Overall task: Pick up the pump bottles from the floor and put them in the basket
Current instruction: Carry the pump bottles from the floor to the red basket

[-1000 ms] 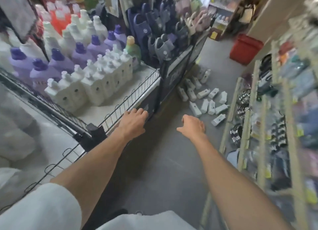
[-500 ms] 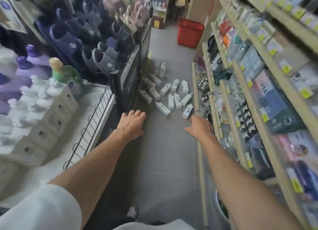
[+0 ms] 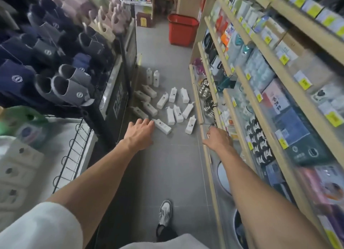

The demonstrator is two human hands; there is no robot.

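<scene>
Both arms are coming closer to the pump bottles (image 3: 173, 107), all lying scattered on the floor (image 3: 167, 165) ahead. Left hand (image 3: 140, 132) and right hand (image 3: 217, 139) are reaching out released, grasping nothing. The red basket (image 3: 181, 32) is waiting far behind the bottles, so everything is remaining to do

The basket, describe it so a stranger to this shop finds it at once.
Follow the floor between the hanging slippers and the wooden shelves. Beyond the white pump bottles scattered on it stands the basket. Unlike them, it is big and bright red.
</scene>
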